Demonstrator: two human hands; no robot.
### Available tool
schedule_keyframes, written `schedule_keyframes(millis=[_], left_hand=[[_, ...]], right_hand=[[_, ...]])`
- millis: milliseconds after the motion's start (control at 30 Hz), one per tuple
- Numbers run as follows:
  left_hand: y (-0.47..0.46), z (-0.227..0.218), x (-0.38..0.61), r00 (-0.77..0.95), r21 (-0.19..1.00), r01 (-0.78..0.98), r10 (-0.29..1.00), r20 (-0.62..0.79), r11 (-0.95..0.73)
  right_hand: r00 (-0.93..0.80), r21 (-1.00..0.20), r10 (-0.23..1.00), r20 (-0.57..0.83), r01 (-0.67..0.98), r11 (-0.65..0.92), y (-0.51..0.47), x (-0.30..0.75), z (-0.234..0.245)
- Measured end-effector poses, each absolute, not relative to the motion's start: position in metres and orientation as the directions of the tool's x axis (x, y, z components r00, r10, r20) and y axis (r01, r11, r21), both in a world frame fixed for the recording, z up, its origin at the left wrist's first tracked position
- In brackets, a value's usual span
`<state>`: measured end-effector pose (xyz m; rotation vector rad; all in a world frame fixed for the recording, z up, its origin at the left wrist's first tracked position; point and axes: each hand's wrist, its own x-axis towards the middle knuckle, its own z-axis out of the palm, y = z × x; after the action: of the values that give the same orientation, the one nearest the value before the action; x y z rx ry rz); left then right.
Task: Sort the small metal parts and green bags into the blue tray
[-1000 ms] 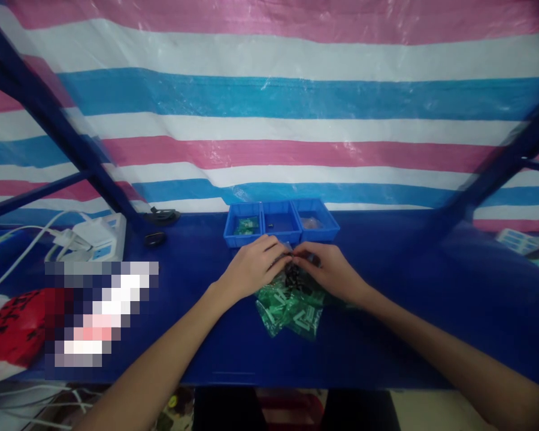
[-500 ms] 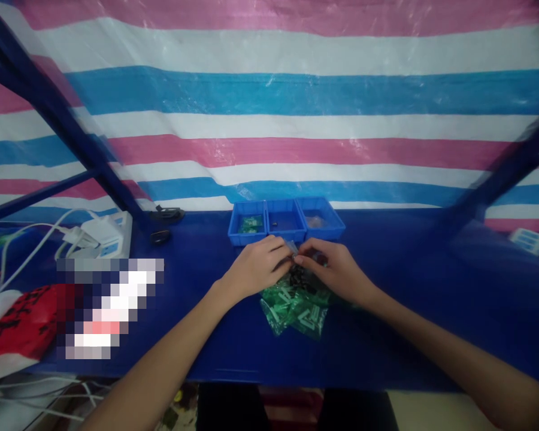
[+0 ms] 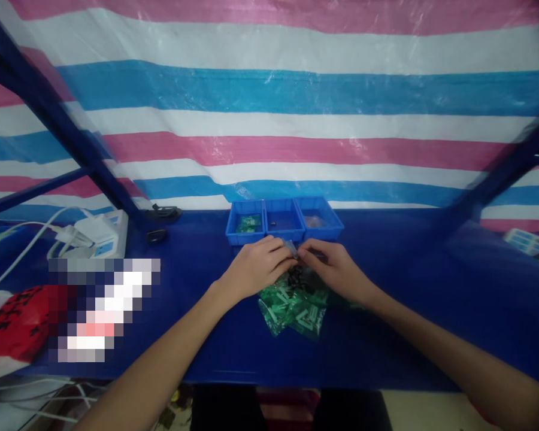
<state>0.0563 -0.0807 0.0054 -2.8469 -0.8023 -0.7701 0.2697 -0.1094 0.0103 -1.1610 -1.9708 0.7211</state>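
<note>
My left hand (image 3: 261, 265) and my right hand (image 3: 331, 265) meet over the middle of the table, fingertips close together. Between them is a small clear plastic bag (image 3: 290, 246), pinched by both hands; its contents are hidden by the fingers. Right below the fingertips lies a cluster of small black parts (image 3: 296, 278). Several green printed plastic packets (image 3: 291, 308) are spread under and in front of the black parts. Just beyond my hands stand three joined blue bins: the left bin (image 3: 228, 232) holds green packets, the middle bin (image 3: 284, 220) a tiny dark part, the right bin (image 3: 336, 222) clear-looking pieces.
On the left of the blue table (image 3: 386, 347) are a white power strip (image 3: 117, 233) with cables, a black object (image 3: 156, 236), and a red bag (image 3: 18, 320). Blue frame posts (image 3: 67, 126) rise at both sides before a striped sheet (image 3: 269, 90).
The view has shifted slightly, moving the table items a little leftward. Both hands stay at the small bag, with the right fingertips shifted slightly.
</note>
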Motion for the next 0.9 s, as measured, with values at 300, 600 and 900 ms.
schedule_keyframes(millis=[300, 600, 900], left_hand=[[-0.0821, 0.0046, 0.0567, 0.662, 0.124, 0.529, 0.5, 0.557, -0.839], [-0.0853, 0.0089, 0.0569, 0.668, 0.168, 0.506, 0.507, 0.544, -0.846], [-0.085, 0.0047, 0.0596, 0.661, 0.21, 0.496, 0.523, 0.538, -0.843]], right_hand=[[-0.445, -0.863, 0.872, 0.204, 0.339, 0.375, -0.1071, 0.2705, 0.0104], [-0.465, -0.876, 0.854, 0.233, 0.28, 0.392, -0.1036, 0.2756, 0.0147], [-0.444, -0.865, 0.858, 0.259, 0.288, 0.41, -0.0997, 0.2775, 0.0104]])
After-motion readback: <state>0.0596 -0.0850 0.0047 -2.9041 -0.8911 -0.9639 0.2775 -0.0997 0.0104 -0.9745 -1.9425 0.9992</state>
